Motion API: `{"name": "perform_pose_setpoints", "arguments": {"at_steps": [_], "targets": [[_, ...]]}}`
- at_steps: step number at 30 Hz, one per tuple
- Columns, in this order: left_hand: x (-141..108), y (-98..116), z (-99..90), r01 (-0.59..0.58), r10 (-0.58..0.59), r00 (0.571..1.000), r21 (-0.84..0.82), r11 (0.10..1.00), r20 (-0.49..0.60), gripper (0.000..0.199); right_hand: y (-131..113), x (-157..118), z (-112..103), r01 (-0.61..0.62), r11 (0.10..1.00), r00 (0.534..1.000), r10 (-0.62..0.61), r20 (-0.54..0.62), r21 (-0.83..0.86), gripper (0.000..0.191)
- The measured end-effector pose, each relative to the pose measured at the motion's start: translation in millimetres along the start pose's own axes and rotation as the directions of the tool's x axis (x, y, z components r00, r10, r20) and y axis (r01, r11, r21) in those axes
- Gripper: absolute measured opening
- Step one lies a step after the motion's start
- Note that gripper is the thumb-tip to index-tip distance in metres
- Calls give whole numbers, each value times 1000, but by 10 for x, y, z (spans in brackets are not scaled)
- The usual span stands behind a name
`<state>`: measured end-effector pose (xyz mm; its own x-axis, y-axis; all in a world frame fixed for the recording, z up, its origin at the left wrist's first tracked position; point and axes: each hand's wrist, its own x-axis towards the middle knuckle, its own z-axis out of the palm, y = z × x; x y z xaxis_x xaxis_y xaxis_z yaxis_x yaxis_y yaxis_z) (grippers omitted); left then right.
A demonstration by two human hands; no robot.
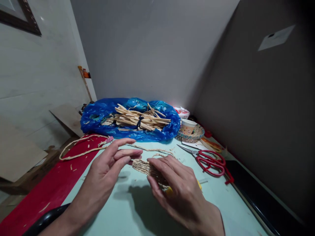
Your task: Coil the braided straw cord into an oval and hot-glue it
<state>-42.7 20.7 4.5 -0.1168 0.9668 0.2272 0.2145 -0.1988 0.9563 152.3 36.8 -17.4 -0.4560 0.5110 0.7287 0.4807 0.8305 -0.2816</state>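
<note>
A small woven piece of twisted straw cord [140, 166] is held above the pale green table by my right hand [180, 186], thumb below and fingers on top. Something yellow shows partly behind that hand. My left hand [105, 167] is at the left end of the woven piece, its thumb and fingers drawn together near the edge; whether a strand lies between them is too small to tell. A long twisted cord [157, 150] runs across the table behind both hands, and a cord loop [73, 148] lies to the left on red cloth.
Behind the hands, a blue plastic bag [98, 113] holds a tied bundle of dry straw strips [137, 119]. Red-handled scissors [211, 164] lie at the right, near a paper cup [188, 127] in a woven basket [200, 131]. A black flat object [261, 193] borders the right side.
</note>
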Motion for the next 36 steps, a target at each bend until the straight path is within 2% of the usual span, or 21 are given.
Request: {"name": "perform_pose_setpoints", "arguments": {"at_steps": [3, 6, 9, 12, 16, 19, 22, 26, 29, 33, 36], "targets": [[-37, 40, 5, 39, -40, 998, 20, 999, 47, 31, 11, -6, 24, 17, 1000, 1000, -17, 23, -21, 19], [-78, 43, 44, -7, -8, 991, 106, 994, 133, 19, -9, -8, 39, 34, 999, 998, -32, 61, -26, 17], [-83, 14, 93, 2, -16, 985, 83, 997, 174, 14, -50, -13, 30, 61, 996, 992, -54, 117, -58, 15], [-62, -8, 95, 31, -42, 979, 58, 998, 201, 15, -73, -6, -27, 76, 995, 985, -65, 158, -61, 20], [-56, -13, 28, 74, -87, 973, 66, 995, 212, 20, -11, 80, -208, -105, 983, 954, 56, 296, 153, 35], [-66, -15, -1, 133, -139, 953, 39, 990, 268, 21, 93, 169, -367, -209, 947, 915, 101, 389, 245, 26], [-66, -8, 29, 166, -157, 936, 1, 986, 315, 20, 179, 220, -470, -201, 937, 898, 60, 435, 285, 17], [-76, 24, 100, 209, -200, 947, -7, 978, 253, 17, 214, 238, -504, -143, 926, 896, -29, 444, 349, 13], [-87, 35, 112, 220, -226, 951, 53, 974, 212, 15, 225, 248, -508, -117, 922, 900, -59, 432, 369, 13], [-83, -15, 94, 139, -172, 940, 129, 982, 294, 21, 247, 259, -520, -80, 925, 899, -94, 427, 371, 16], [-94, -81, 104, 181, -196, 927, 75, 981, 320, 26, 239, 255, -517, -54, 929, 906, -108, 410, 366, 18]]}}
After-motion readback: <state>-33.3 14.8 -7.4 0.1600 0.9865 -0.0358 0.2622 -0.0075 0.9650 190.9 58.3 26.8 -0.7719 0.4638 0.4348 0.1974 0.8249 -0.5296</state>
